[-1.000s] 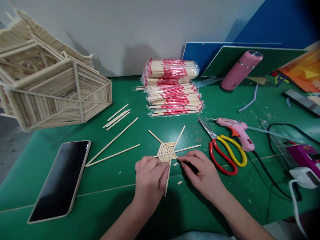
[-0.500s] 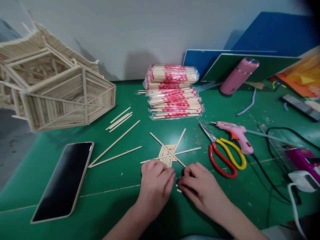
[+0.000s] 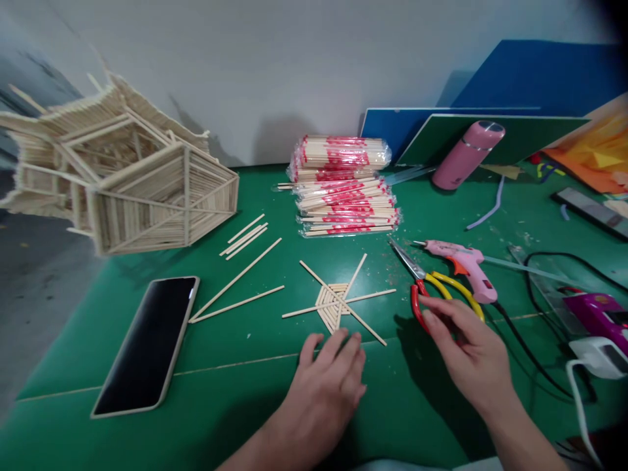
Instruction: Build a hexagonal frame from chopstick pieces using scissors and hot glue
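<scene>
My left hand (image 3: 326, 392) rests on the table with its fingers slightly spread, their tips at the near edge of a small figure of wooden sticks (image 3: 334, 304). In that figure, long sticks cross over a fan of short, closely laid ones. Over to the right, my right hand (image 3: 468, 356) has its thumb and index finger pinched at the red handle of the scissors (image 3: 416, 304). The scissors lie flat, blades pointing away, with one red and one yellow handle; my hand covers part of the handles.
A stick-built model (image 3: 161, 196) stands at the left, behind a phone (image 3: 147, 347). Loose sticks (image 3: 238, 278) lie nearby. Wrapped chopstick bundles (image 3: 346, 190) are at the back. A pink glue gun (image 3: 466, 261), its cord and a pink bottle (image 3: 468, 157) occupy the right.
My right hand has moved right and away from me, from the stick figure to the scissors. My left hand has shifted slightly right and loosened its fingers. The view has turned a little left.
</scene>
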Available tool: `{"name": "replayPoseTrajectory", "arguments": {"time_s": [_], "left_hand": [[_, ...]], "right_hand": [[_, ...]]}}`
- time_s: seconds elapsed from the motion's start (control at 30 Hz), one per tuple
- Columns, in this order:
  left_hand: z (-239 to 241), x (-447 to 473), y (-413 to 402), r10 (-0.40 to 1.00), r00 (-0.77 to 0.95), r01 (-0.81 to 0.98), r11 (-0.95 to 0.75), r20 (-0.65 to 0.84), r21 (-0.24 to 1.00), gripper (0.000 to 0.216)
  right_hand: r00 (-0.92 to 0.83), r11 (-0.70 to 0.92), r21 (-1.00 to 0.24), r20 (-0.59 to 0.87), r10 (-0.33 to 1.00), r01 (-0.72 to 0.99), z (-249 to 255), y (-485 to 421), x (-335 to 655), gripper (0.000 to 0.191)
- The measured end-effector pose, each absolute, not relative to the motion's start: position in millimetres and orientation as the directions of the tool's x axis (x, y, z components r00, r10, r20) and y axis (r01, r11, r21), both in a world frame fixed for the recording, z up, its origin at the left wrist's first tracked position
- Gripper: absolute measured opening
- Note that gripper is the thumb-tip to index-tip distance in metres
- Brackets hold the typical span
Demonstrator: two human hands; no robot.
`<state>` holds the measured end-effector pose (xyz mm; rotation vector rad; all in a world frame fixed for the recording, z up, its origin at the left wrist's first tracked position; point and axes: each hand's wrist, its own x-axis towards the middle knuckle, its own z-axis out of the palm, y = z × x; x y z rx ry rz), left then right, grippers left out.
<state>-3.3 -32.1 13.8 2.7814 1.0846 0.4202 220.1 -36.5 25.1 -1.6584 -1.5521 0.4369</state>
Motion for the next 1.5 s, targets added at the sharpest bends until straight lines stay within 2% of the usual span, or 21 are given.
{"name": "replayPoseTrajectory", "arguments": {"time_s": [0.07,0.13,0.27,0.43,0.57,0.67,0.73,0.83,0.93,1.0,1.1,1.23,1.3,1.4,1.5], "left_hand": [[13.9,-4.6,-39.1,0.595,0.789,0.588,-0.804,0.157,0.092,0.032],[13.6,-6.1,-43.2,0.55,0.827,0.551,-0.834,0.119,0.02,0.033],[11.8,-8.8,-44.2,0.547,0.824,0.556,-0.831,0.148,-0.026,0.03],[8.4,-8.9,-44.2,0.508,0.828,0.529,-0.848,0.236,-0.029,0.026],[7.2,-3.0,-44.3,0.543,0.771,0.567,-0.823,0.332,0.029,0.021],[13.4,-9.8,-31.0,0.628,0.62,0.664,-0.739,0.47,0.113,0.017],[20.5,-25.8,-12.7,0.711,0.476,0.783,-0.611,0.518,0.118,0.022],[29.7,-60.3,18.7,0.781,0.384,0.87,-0.484,0.493,0.089,0.021],[32.1,-87.9,38.8,0.873,0.371,0.929,-0.349,0.318,-0.125,0.02],[30.1,-96.5,43.4,0.898,0.378,0.919,-0.333,0.226,-0.211,0.017],[26.0,-99.4,42.9,0.895,0.4,0.905,-0.351,0.2,-0.239,0.016],[29.9,-96.2,37.5,0.882,0.403,0.909,-0.356,0.244,-0.217,0.019],[37.3,-89.5,32.6,0.861,0.41,0.912,-0.378,0.301,-0.16,0.019],[50.5,-68.3,22.8,0.778,0.416,0.857,-0.509,0.47,0.086,0.018],[59.4,-40.6,13.1,0.74,0.401,0.78,-0.585,0.541,0.223,0.017]], "right_hand": [[0.237,0.048,-0.739,0.276,0.931,0.672,23.3,-36.1,224.4,0.021],[0.257,0.034,-0.742,0.274,0.927,0.67,21.4,-35.6,225.6,0.022],[0.27,0.024,-0.759,0.261,0.927,0.651,18.0,-34.6,223.6,0.023],[0.276,0.021,-0.757,0.264,0.924,0.653,17.1,-32.9,223.2,0.021],[0.306,0.012,-0.746,0.288,0.908,0.666,18.0,-30.0,227.9,0.022],[0.365,-0.055,-0.724,0.279,0.888,0.687,16.9,-26.9,235.3,0.026],[0.416,-0.113,-0.718,0.261,0.871,0.686,15.3,-24.9,242.1,0.03],[0.47,-0.155,-0.729,0.25,0.846,0.667,12.1,-23.0,252.2,0.034],[0.502,-0.183,-0.739,0.234,0.833,0.648,8.6,-22.2,258.0,0.036],[0.513,-0.202,-0.736,0.222,0.829,0.646,6.7,-21.7,258.1,0.036],[0.498,-0.194,-0.729,0.225,0.838,0.657,5.1,-20.1,254.7,0.035],[0.456,-0.149,-0.751,0.219,0.863,0.644,6.0,-17.7,247.9,0.032],[0.433,-0.113,-0.77,0.225,0.873,0.628,9.1,-17.3,241.3,0.031],[0.37,-0.035,-0.811,0.228,0.9,0.584,19.7,-18.3,221.7,0.029],[0.204,0.041,-0.873,0.159,0.966,0.486,33.6,-18.9,193.2,0.024]]}}
